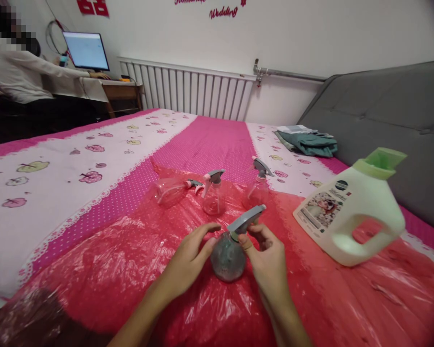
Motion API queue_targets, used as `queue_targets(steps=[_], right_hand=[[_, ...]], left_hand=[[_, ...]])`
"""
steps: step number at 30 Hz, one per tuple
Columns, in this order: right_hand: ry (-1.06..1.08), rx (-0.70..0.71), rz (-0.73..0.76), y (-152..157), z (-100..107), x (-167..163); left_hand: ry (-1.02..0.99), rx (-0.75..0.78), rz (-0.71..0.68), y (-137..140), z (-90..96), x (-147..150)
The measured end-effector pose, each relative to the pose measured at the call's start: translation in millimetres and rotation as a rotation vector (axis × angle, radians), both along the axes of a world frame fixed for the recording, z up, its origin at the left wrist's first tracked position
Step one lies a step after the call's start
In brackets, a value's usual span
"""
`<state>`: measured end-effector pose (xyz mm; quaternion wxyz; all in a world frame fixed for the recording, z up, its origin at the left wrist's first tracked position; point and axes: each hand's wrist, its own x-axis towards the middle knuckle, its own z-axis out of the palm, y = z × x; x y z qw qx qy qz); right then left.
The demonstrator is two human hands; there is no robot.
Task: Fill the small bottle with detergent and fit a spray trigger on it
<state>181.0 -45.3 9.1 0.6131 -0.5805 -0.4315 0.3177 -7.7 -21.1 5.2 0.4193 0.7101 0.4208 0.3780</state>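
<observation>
A round spray bottle point(228, 262) with greyish contents and a grey trigger head stands in front of me on red plastic sheeting. My left hand point(191, 255) curves against its left side, thumb touching the upper body. At the neck, my right hand point(269, 253) has its thumb on the collar, with the fingers bent behind the trigger head. Just beyond are two upright clear spray bottles, one in the middle point(214, 200) and another to its right point(256, 193). To the left, a third clear spray bottle point(169, 191) lies on its side.
A large pale-green jug point(321, 233) with a green cap leans at the right. Red plastic sheeting point(130, 255) covers the near bed. Folded clothes point(307, 142) lie by the grey headboard point(383, 103). At the far left, a person point(21, 77) sits facing a monitor point(87, 50).
</observation>
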Motion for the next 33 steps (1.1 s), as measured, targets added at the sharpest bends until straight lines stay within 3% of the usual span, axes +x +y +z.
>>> queue_targets(steps=[4,8,13,19,24,28,33], right_hand=[[0.032,0.014,-0.096,-1.6,-5.3,-9.9],[0.082,0.012,-0.165,-3.5,-12.5,-21.0],[0.094,0.028,-0.189,-5.1,-14.8,-23.8],[0.095,0.076,-0.137,-12.3,-15.8,-20.5],[0.033,0.04,-0.075,-22.8,-36.8,-22.7],[0.036,0.006,-0.054,-26.3,-49.4,-26.4],[0.052,-0.045,-0.068,-27.0,-49.3,-29.2]], left_hand=[[-0.141,0.056,0.032,-10.2,9.3,21.9],[-0.314,0.02,0.063,-15.2,20.6,53.3],[-0.275,0.055,0.228,-12.2,23.9,67.3],[-0.282,0.083,0.164,-12.3,30.2,58.3],[-0.263,0.033,0.115,-12.0,32.1,56.4],[-0.295,-0.016,0.028,-8.2,27.5,51.7],[-0.446,-0.105,-0.073,-2.3,18.1,46.0]])
